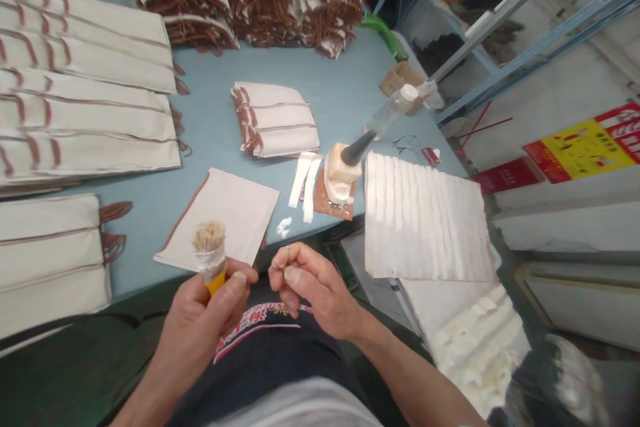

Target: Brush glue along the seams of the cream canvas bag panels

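My left hand (207, 303) is closed round a glue brush (210, 253) with a yellow handle, a white-caked collar and pale bristles pointing up. My right hand (310, 287) is beside it, fingers curled and thumb pinched to the fingertips; whether anything is in the pinch I cannot make out. Both hands hover over my lap at the near edge of the blue table (330, 90). Just beyond the brush lies a single flat cream bag (230, 213) with brown trim. A glue bottle (345, 163) with a dark nozzle stands on a brown card to the right.
Rows of cream bags (85, 100) with brown handles cover the left of the table; a small folded stack (275, 120) lies mid-table and heaps at the back. White strips (306, 177), a glue-crusted board (425, 217), a clear bottle (393, 110) and blue metal shelving (525, 27) are at right.
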Demonstrator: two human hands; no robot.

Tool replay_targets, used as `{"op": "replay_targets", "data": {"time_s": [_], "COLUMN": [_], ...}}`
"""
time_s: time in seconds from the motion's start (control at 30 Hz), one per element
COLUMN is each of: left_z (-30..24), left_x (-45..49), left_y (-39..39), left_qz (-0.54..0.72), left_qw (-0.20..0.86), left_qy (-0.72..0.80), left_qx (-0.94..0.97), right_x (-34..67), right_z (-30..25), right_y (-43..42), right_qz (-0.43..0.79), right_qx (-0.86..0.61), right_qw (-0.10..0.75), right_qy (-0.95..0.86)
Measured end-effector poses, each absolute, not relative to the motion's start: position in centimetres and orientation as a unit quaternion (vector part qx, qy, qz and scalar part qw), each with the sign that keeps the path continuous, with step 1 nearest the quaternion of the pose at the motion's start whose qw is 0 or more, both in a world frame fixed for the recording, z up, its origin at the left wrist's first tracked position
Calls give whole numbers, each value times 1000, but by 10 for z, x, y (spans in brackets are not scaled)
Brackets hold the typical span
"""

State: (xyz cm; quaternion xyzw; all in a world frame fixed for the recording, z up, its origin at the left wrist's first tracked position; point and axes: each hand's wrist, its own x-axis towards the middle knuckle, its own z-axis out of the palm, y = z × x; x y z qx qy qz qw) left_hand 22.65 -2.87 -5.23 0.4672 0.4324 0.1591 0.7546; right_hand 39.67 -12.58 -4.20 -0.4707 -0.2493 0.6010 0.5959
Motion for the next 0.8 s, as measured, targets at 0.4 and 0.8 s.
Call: {"op": "replay_targets", "data": {"time_s": [0.4, 0.8], "left_z": [-36, 2], "left_x": [220, 238], "left_y": [-27, -28], "left_qz": [248, 333], "left_qw": [702, 603], "left_qy": [411, 353], "left_qx": [527, 634], "right_x": [374, 353], "right_z": [-44, -61], "right_y": [-114, -84], "right_qz": [480, 674], "right_qx": [-507, -319], "right_qw": [640, 634], "right_qy": [-321, -204]}}
